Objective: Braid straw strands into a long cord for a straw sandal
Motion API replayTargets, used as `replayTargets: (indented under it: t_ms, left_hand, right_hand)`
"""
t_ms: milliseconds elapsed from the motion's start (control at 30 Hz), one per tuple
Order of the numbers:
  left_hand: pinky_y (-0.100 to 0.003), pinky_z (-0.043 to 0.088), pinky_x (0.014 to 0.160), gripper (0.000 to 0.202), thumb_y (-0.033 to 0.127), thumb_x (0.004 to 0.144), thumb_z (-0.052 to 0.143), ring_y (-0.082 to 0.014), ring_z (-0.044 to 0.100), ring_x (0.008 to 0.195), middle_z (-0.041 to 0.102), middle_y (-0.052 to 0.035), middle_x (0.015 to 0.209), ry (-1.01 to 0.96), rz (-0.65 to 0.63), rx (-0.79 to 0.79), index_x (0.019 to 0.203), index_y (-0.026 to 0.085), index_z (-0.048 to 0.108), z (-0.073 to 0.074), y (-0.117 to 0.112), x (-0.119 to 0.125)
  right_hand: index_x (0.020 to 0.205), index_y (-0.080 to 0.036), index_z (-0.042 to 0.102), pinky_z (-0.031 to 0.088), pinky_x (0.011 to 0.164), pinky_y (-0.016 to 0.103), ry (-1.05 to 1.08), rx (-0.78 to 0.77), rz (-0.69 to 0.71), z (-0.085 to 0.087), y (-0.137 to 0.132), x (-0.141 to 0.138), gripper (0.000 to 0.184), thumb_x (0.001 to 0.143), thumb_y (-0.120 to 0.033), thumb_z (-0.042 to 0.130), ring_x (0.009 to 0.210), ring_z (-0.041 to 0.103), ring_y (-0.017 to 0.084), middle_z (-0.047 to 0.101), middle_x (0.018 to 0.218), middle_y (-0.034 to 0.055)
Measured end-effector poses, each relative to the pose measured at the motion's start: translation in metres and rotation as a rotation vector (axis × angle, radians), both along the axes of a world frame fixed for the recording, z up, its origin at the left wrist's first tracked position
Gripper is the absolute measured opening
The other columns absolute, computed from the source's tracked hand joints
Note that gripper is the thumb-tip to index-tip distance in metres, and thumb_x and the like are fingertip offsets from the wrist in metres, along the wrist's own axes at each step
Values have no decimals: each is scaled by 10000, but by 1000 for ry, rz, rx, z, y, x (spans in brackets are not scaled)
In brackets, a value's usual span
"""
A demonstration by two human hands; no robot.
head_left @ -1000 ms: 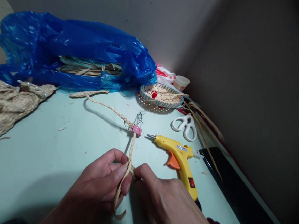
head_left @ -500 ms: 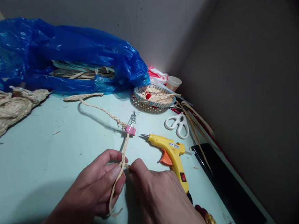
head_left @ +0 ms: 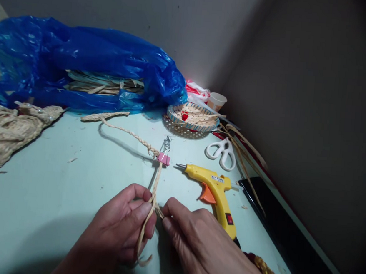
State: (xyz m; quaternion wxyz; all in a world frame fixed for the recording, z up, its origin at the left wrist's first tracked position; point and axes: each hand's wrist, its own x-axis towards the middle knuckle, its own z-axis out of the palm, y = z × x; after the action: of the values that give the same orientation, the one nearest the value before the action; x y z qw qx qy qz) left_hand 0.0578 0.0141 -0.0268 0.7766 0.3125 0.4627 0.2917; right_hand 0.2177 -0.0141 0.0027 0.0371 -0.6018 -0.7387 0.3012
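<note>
A braided straw cord point(head_left: 130, 132) runs from the back of the pale green table point(head_left: 57, 186) toward me, held by a pink binder clip point(head_left: 164, 158). Below the clip its loose strands pass between both hands. My left hand point(head_left: 123, 229) pinches the strands with thumb and fingers curled round them. Just to its right, my right hand point(head_left: 194, 242) pinches a strand at the same spot. Loose strand ends point(head_left: 143, 257) curl out under my left hand.
A yellow glue gun point(head_left: 215, 193) lies just right of my hands, white scissors point(head_left: 222, 152) behind it. A blue plastic bag point(head_left: 81, 63) of straw, a woven dish point(head_left: 192, 117), a paper cup point(head_left: 217, 101) and a straw bundle point(head_left: 4, 131) line the back. A black slab point(head_left: 286, 227) lies at the right edge.
Both hands stay pinched on the strands at the same spot with small finger shifts. The view has swayed slightly left and back.
</note>
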Motion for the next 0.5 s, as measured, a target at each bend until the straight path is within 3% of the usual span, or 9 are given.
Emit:
replayTargets:
  t_ms: [167,500]
  left_hand:
    - [-157,236,405,402,478,675,753,-32,333,415,520,74,533,-8,5,-20,816,203,495,1,0,-1]
    - [-166,265,438,421,512,660,756,-36,360,444,535,74,547,39,-4,27,838,197,541,-3,-2,2]
  right_hand:
    - [901,-225,561,351,514,271,-42,-16,18,2,0,-3,260,944,-289,312,583,574,192,622,690,44]
    - [770,-211,473,355,483,241,122,70,-45,-2,-3,-5,231,945,-260,330,552,581,167,597,623,14]
